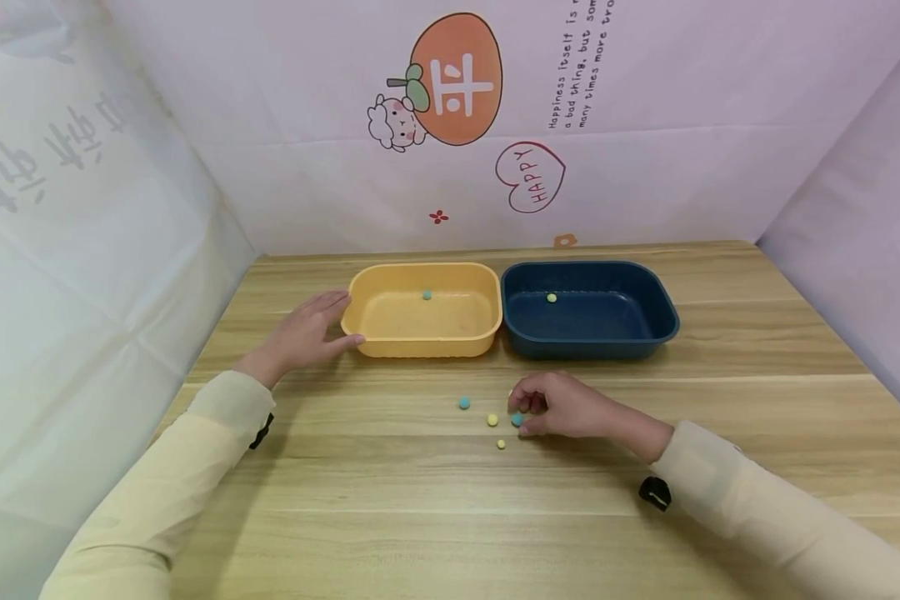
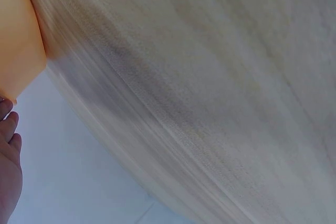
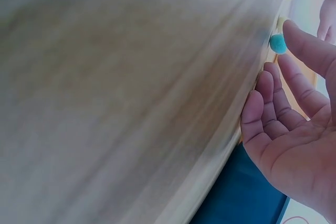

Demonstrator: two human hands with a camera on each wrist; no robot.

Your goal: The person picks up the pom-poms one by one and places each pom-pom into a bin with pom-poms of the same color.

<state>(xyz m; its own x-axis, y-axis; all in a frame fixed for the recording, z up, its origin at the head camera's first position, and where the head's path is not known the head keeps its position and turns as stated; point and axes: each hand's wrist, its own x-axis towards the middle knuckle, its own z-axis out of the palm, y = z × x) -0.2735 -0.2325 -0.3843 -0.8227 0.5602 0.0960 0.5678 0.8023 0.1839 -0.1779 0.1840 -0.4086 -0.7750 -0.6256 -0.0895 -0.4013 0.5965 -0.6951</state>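
My right hand [image 1: 566, 406] is low over the table, thumb and index fingertips on either side of a small blue pom-pom [image 1: 517, 421], pinching it. In the right wrist view this pom-pom [image 3: 277, 44] shows between those two fingertips, the other fingers loosely bent. Around it lie another blue pom-pom [image 1: 464, 403], a yellow one [image 1: 492, 420] and a smaller yellow one [image 1: 501, 444]. A further yellow bit is mostly hidden behind the right fingers. My left hand [image 1: 307, 332] rests with extended fingers against the left end of a yellow basin [image 1: 420, 348], thumb at its front corner.
Right beside the yellow basin stands a dark blue basin [image 1: 592, 350], with a yellow pom-pom [image 1: 552, 297] inside. One blue pom-pom [image 1: 427, 295] lies in the yellow basin. Printed white cloth [image 1: 307, 192] hangs behind the wooden table [image 1: 390, 517] and along its sides.
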